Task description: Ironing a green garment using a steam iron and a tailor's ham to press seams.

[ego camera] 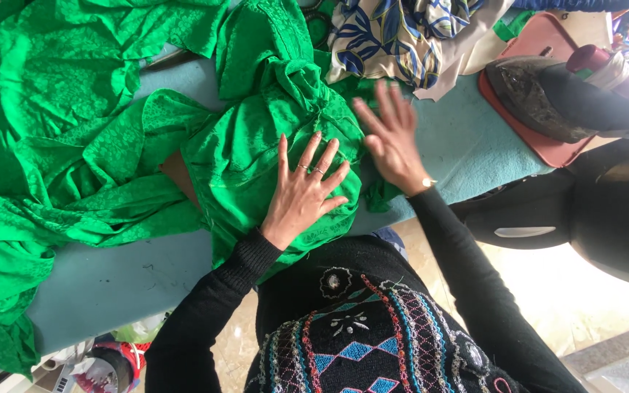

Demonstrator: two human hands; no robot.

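Nearest to me is my black sweater with its bright zigzag embroidery, and both black sleeves reach out from it over the ironing board (111,284), padded in pale blue-grey. My left hand (301,191) lies flat, palm down, fingers spread wide, pressing on the green fabric (249,156) without gripping any of it; rings show on two fingers. My right hand (391,138) is just to its right, also open with fingers splayed, blurred, at the fabric's right edge; I cannot tell whether it presses down or hovers just above. The fabric is vivid emerald with a faint woven pattern, bunched and creased under my hands and spilling in loose folds far across the left of the board. Farther right, a dark-soled iron (540,102) rests on a pink tray (547,149). Beyond, at the far edge, lies a blue-and-white leaf-print cloth (391,40).
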